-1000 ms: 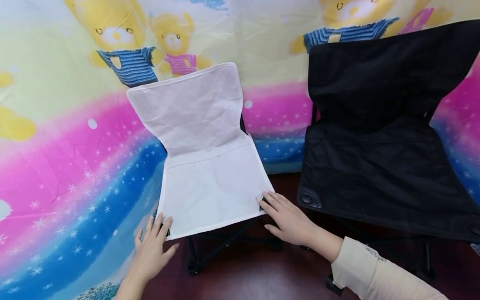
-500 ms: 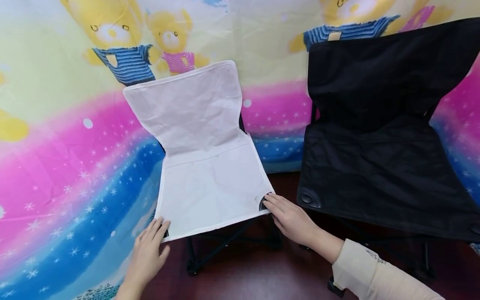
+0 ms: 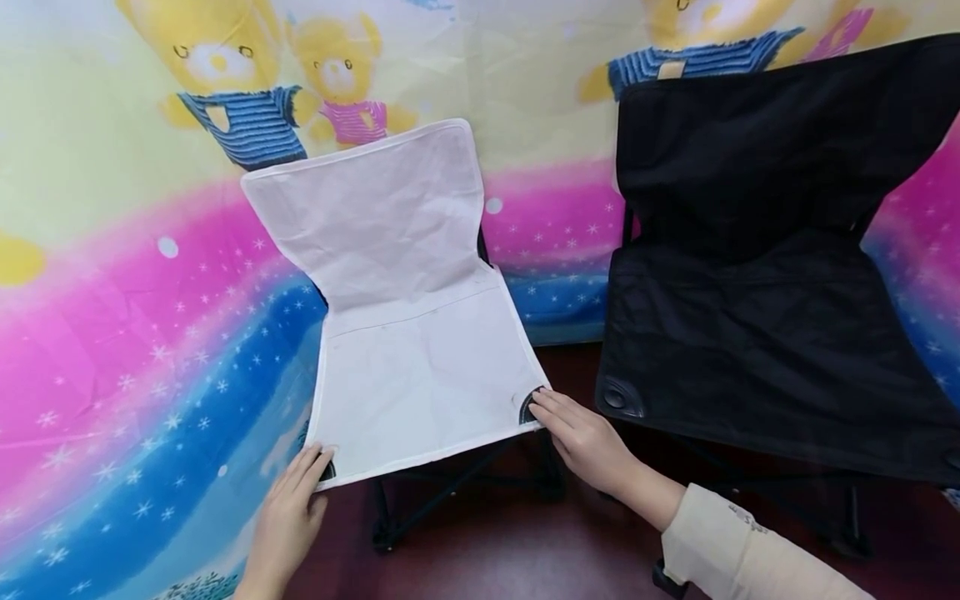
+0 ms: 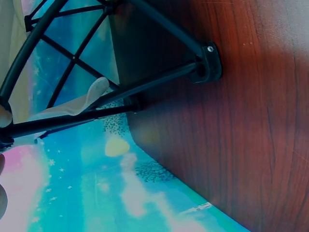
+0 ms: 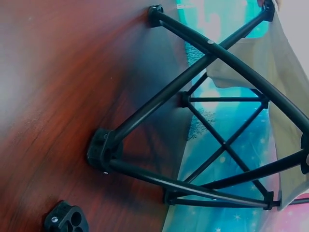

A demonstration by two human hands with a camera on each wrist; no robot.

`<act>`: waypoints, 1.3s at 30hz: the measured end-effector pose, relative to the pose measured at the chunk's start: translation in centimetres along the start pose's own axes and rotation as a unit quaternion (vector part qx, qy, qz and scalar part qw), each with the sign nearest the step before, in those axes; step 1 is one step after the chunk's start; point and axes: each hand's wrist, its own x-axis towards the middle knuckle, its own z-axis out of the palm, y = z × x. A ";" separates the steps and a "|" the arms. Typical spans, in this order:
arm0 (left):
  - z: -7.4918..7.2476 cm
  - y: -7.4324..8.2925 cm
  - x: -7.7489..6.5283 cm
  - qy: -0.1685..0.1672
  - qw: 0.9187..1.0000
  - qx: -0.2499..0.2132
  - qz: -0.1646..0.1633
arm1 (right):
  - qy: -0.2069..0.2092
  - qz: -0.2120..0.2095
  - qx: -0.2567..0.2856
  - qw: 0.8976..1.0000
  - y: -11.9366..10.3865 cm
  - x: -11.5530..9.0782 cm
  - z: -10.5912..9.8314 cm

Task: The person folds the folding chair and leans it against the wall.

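A small white folding chair [image 3: 420, 367] stands opened out, with a fabric back and seat and black patches at its front corners. The left hand [image 3: 283, 521] grips the seat's front left corner, fingers on top and thumb lower down. At the front right corner, the right hand [image 3: 588, 437] grips the edge with its fingers over the black patch; its thumb is hidden. Below the seat, crossed black tube legs [image 5: 211, 55] show in the right wrist view, ending in black plastic feet [image 5: 104, 151]. In the left wrist view, fingertips [image 4: 5, 117] touch the frame at the picture's edge.
A larger black folding chair [image 3: 750, 333] stands close on the right. Behind both hangs a cloth [image 3: 555, 217] printed with bears and snowflakes, also running along the left side. The chairs stand on a dark red wood-grain surface [image 3: 510, 550].
The left hand's spread fingers have drawn together over the left corner and moved slightly down. The right hand has shifted a little outward, its thumb going out of sight. The chair stays in place.
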 end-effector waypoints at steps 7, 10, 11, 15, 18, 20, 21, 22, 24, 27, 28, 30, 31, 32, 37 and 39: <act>0.4 -0.7 -0.5 0.053 0.998 -0.019 0.014 | 0.040 -0.009 -0.018 0.999 0.1 0.0 0.5; 0.6 -0.9 -0.9 0.081 0.996 -0.029 0.020 | 0.052 -0.014 -0.024 0.998 0.2 0.0 0.5; 0.7 -0.9 -1.0 0.088 0.995 -0.033 0.019 | 0.056 -0.016 -0.027 0.998 0.3 0.1 0.4; 0.9 -0.9 -1.2 0.105 0.994 -0.038 0.006 | 0.064 -0.023 -0.041 0.997 0.3 0.3 0.3; 1.0 -0.7 -1.2 0.116 0.992 -0.039 -0.003 | 0.058 -0.021 -0.047 0.997 0.1 0.5 0.1; 1.1 -0.6 -1.1 0.121 0.992 -0.042 -0.007 | 0.051 -0.019 -0.050 0.997 0.0 0.8 -0.1; 1.1 -0.6 -1.1 0.121 0.992 -0.041 -0.010 | 0.049 -0.018 -0.051 0.997 0.0 0.9 -0.2; 1.1 -0.6 -1.0 0.121 0.992 -0.041 -0.009 | 0.049 -0.018 -0.050 0.997 -0.1 1.0 -0.2; 1.1 -0.6 -0.9 0.122 0.992 -0.044 -0.006 | 0.049 -0.019 -0.047 0.998 0.0 1.2 -0.4; 0.9 -0.6 -0.4 0.139 0.989 -0.045 0.007 | 0.051 -0.028 -0.038 0.998 0.1 1.7 -0.4; 0.9 -0.7 -0.3 0.145 0.988 -0.044 0.012 | 0.049 -0.031 -0.035 0.998 0.2 1.9 -0.4; 0.8 -0.6 0.1 0.157 0.987 -0.042 0.018 | 0.042 -0.033 -0.032 0.998 0.3 2.2 -0.5; 0.8 -0.6 0.2 0.162 0.986 -0.042 0.018 | 0.042 -0.036 -0.033 0.998 0.3 2.3 -0.6; 0.8 -0.5 0.3 0.166 0.985 -0.040 0.017 | 0.039 -0.036 -0.032 0.998 0.4 2.4 -0.7; 0.9 0.1 0.3 0.155 0.987 -0.033 -0.003 | 0.044 -0.041 -0.022 0.998 0.4 2.6 -1.0; 0.8 0.4 0.3 0.149 0.988 -0.032 -0.011 | 0.050 -0.044 -0.015 0.998 0.4 2.6 -1.1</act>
